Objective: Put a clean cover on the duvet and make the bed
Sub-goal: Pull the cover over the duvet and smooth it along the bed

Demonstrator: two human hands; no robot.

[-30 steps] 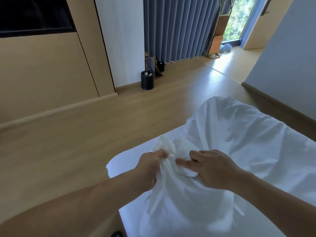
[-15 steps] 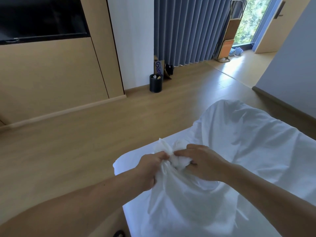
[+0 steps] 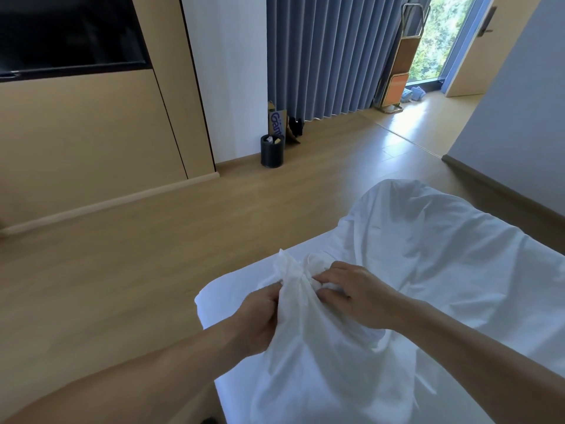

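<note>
Bunched corner of white duvet cover (image 3: 308,347) is pinched by left grip (image 3: 260,316) and right grip (image 3: 357,296) above bed (image 3: 220,304) corner.

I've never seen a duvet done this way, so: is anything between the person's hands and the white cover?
Nothing visible. The left hand and the right hand both grip the bunched corner of the white cover, which lies on the bed. The black bin stands far off by the wall.

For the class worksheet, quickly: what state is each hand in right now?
Left hand: grips the bunched white fabric, fingers curled round it.
Right hand: fingers pinch the same bunch of fabric.
</note>
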